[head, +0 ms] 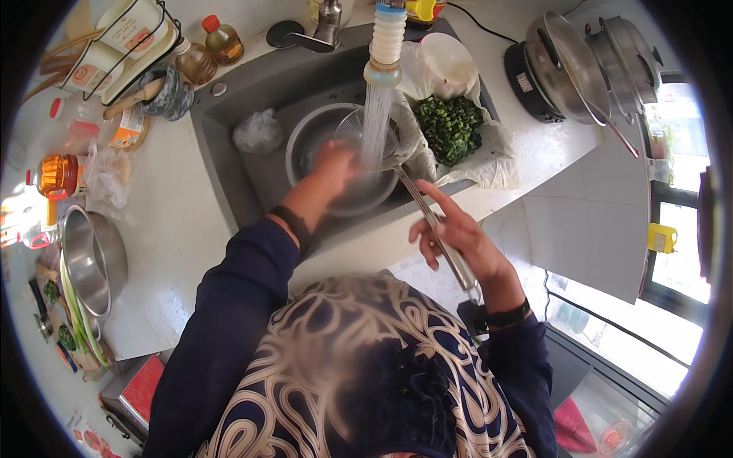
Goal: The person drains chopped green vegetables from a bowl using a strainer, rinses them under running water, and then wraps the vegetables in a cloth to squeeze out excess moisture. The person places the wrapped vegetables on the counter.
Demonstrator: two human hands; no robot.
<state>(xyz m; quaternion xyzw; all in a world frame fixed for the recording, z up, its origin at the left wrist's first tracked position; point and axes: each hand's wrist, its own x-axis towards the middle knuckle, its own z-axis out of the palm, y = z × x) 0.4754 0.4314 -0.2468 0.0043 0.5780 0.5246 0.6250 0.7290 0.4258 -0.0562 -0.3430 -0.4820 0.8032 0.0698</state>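
Note:
My right hand (464, 237) grips the metal handle (424, 203) of a mesh strainer (358, 129). The strainer's head lies over a round metal bowl (295, 149) in the grey sink (252, 186). Water streams down into the strainer from a ribbed faucet extension (387, 43). Beside the stream, my left hand (338, 163) reaches over the bowl at the strainer's rim. It is blurred, and its fingers are too unclear to show whether they hold anything. Chopped leafy greens (449, 129) fill a container lined with a thin plastic bag (498, 157), right of the strainer.
A crumpled clear plastic bag (257, 131) sits in the sink's left part. On the left counter are a stone mortar (172, 94), bottles (223, 43) and a large steel bowl (114, 252). A wide pan (564, 68) rests on an electric cooker (524, 80) at right.

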